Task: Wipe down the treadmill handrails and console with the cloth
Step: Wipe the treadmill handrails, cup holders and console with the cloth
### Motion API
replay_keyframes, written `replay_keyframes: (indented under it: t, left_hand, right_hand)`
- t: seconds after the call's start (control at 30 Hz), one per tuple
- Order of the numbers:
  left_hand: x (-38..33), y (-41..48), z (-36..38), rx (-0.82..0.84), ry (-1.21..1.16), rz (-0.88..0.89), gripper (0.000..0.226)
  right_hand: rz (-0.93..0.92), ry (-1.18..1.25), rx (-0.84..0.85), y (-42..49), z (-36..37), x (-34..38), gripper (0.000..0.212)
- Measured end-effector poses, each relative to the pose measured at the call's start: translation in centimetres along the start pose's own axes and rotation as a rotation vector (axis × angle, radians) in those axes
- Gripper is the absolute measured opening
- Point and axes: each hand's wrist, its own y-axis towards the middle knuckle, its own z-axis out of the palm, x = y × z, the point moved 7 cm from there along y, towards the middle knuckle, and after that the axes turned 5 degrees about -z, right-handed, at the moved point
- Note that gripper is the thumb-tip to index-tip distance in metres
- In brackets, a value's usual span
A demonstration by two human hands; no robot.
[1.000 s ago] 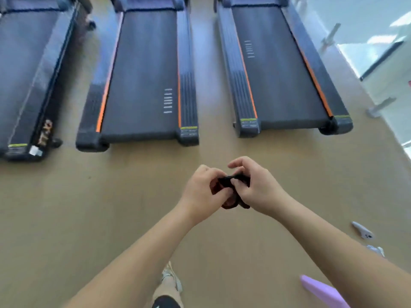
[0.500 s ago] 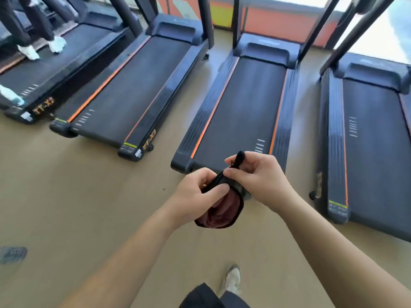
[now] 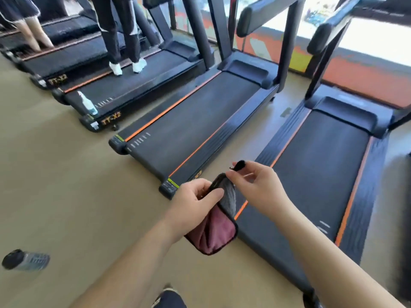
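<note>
Low in the middle, the left hand [image 3: 195, 201] and right hand [image 3: 255, 183] pinch the cloth [image 3: 213, 234], now pulled open, ready for wiping.

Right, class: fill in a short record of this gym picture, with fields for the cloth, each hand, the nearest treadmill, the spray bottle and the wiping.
cloth: pink and grey, black-edged, hanging loosely folded
left hand: grips the cloth's upper part
right hand: fingers pinch the black loop at its corner
nearest treadmill: nobody on it, handrail untouched
spray bottle: stands on the rear end of the treadmill further left
wiping: not yet begun
</note>
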Motion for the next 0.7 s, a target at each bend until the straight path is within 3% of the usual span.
replay_keyframes:
  t: [0.1,0.2,0.3,0.5,0.7]
  left_hand:
    - [-1.7,6.7,-5.6,-0.108,0.072,0.041,0.015]
    - [-3.7,13.5,-9.1,-0.04,0.116,0.054,0.009]
    - [-5.9,20.4,-11.2,0.15,0.098,0.045,0.013]
    - [-10.5,34.6,-15.9,0.154,0.134,0.02,0.011]
    - [-14.6,48.3,-14.6,0.277,0.181,0.051,0.06]
  right_hand:
    - [0.059,0.018,0.057,7.5,4.1,1.3,0.034]
    - [0.136,0.131,0.144,13.9,7.9,2.4,0.026]
    - [0.121,0.188,0.044,20.7,9.9,3.5,0.025]
    - [0.094,0.166,-0.123,32.6,10.1,5.4,0.032]
    - [0.098,0.142,-0.163,44.6,6.6,3.9,0.03]
